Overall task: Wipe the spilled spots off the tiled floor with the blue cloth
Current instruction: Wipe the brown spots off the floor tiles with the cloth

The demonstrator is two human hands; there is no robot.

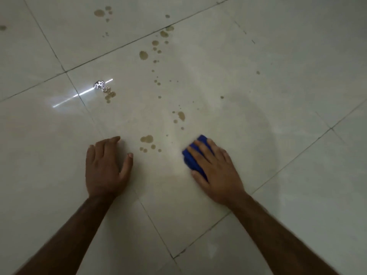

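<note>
My right hand [215,168] lies flat on the folded blue cloth [191,158] and presses it against the pale tiled floor [258,120]. Its fingers are straight and cover most of the cloth. My left hand [106,165] rests palm-down on the tile, fingers spread, holding nothing. Between the two hands lies a brown spill blotch [147,139] with smaller drops beside it. Several more brown spots run away from me, among them one blotch [181,116] ahead of the cloth and another blotch [143,55] farther off.
Dark grout lines [65,72] cross the floor. A bright glare streak and a small shiny crumpled object [98,84] sit at the left, beside another brown spot [109,95]. More spots [99,12] mark the far tile.
</note>
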